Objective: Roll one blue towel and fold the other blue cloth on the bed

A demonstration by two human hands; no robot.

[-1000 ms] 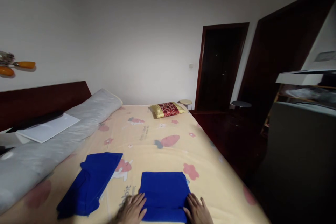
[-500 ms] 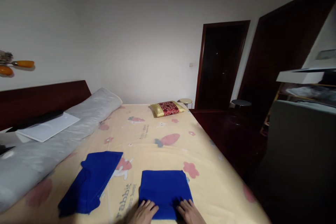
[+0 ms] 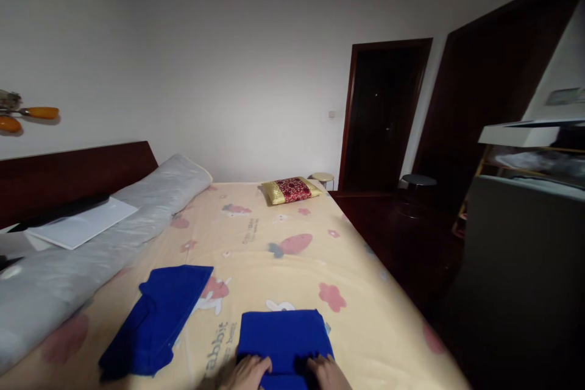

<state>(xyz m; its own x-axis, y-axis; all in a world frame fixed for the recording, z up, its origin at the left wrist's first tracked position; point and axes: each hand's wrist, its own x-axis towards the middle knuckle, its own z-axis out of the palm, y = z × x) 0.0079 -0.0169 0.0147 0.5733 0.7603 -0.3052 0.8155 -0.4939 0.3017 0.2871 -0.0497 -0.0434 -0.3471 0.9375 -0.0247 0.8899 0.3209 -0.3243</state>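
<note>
Both the left hand point(image 3: 249, 370) and right hand point(image 3: 325, 372) press flat, fingers together, on the near edge of the folded blue towel point(image 3: 284, 339), pinning it to the bed point(image 3: 274, 250), right of a second blue cloth point(image 3: 158, 317).

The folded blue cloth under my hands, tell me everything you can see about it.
The folded blue cloth is a deep royal blue, soft-looking fabric, folded into a neat flat rectangle. It lies on the yellow printed bedsheet near the bed's close edge. The left hand and right hand both press on its near edge, which runs out of frame.
</note>
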